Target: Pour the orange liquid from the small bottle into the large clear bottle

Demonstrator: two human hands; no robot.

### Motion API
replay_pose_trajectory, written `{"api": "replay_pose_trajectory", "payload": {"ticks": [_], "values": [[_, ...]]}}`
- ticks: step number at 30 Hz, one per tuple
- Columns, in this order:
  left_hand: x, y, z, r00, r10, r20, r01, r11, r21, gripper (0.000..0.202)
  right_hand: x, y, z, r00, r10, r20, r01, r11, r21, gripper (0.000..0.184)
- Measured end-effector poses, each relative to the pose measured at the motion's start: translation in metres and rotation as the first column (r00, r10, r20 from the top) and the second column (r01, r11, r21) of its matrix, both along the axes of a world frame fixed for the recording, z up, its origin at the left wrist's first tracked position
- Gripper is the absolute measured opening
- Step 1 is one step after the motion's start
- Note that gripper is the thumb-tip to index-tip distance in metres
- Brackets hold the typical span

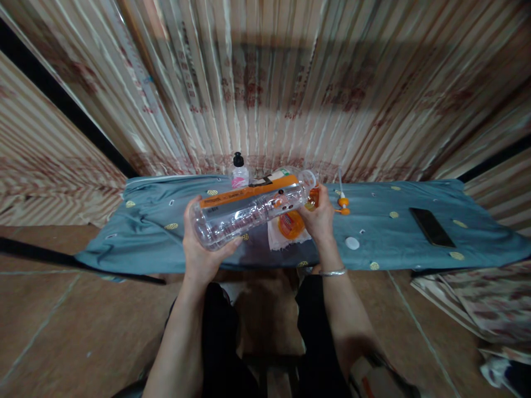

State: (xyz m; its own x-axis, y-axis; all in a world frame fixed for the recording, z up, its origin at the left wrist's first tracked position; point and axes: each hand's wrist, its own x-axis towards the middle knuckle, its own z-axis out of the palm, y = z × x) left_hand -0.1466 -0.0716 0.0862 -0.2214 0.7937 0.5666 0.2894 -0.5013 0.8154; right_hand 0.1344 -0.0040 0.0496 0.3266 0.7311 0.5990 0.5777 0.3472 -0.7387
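Observation:
A large clear plastic bottle (244,213) with an orange and grey label is tilted across the table, its uncapped mouth towards the right. My left hand (203,237) is wrapped round its base. My right hand (319,218) closes round the upper part of an orange, see-through bottle (290,224), beside the clear bottle's mouth. Part of the orange bottle is hidden behind the clear one and my fingers. Beneath it lies a white cloth (277,240). An orange pump top (343,204) with a clear tube rests right of my right hand, and a white cap (352,243) lies nearer me.
A small clear bottle with a black top (238,166) stands behind the large one. A black phone (432,226) lies on the right of the blue patterned tablecloth (385,232). Striped curtains (257,83) hang behind the table, and dark poles (74,105) flank it.

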Motion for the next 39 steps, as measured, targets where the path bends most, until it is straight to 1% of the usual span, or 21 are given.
{"api": "replay_pose_trajectory", "payload": {"ticks": [7, 14, 20, 23, 28, 35, 39], "values": [[-0.0005, 0.0017, -0.0003, 1.0, -0.001, 0.006, 0.001, 1.0, -0.01, 0.106, -0.0008, -0.0016, 0.003, 1.0, 0.0, -0.011, -0.001, 1.0, -0.02, 0.064], [0.0004, -0.0005, -0.0001, 1.0, -0.024, 0.011, 0.024, 1.0, -0.003, 0.099, -0.0017, -0.0021, 0.0042, 1.0, -0.005, -0.006, 0.005, 1.0, -0.028, 0.062], [0.0003, 0.0006, -0.0018, 0.999, -0.008, 0.044, 0.008, 1.0, 0.005, 0.104, -0.0026, -0.0022, 0.0051, 1.0, -0.012, -0.003, 0.012, 1.0, -0.016, 0.062], [0.0003, 0.0007, -0.0011, 0.998, -0.025, 0.052, 0.025, 1.0, 0.005, 0.102, -0.0023, -0.0022, 0.005, 1.0, -0.011, 0.003, 0.011, 1.0, -0.018, 0.062], [0.0005, 0.0011, -0.0015, 0.996, -0.036, 0.076, 0.038, 0.999, -0.018, 0.105, -0.0011, -0.0015, 0.0038, 1.0, -0.018, 0.023, 0.018, 1.0, -0.007, 0.061], [0.0003, 0.0025, -0.0038, 0.997, -0.045, 0.068, 0.044, 0.999, 0.013, 0.103, -0.0008, -0.0015, 0.003, 0.999, -0.019, 0.034, 0.02, 1.0, -0.02, 0.061], [-0.0006, 0.0034, -0.0056, 0.998, -0.024, 0.061, 0.024, 1.0, 0.008, 0.104, -0.0014, -0.002, 0.0034, 1.0, -0.014, 0.026, 0.015, 0.999, -0.039, 0.062]]}}
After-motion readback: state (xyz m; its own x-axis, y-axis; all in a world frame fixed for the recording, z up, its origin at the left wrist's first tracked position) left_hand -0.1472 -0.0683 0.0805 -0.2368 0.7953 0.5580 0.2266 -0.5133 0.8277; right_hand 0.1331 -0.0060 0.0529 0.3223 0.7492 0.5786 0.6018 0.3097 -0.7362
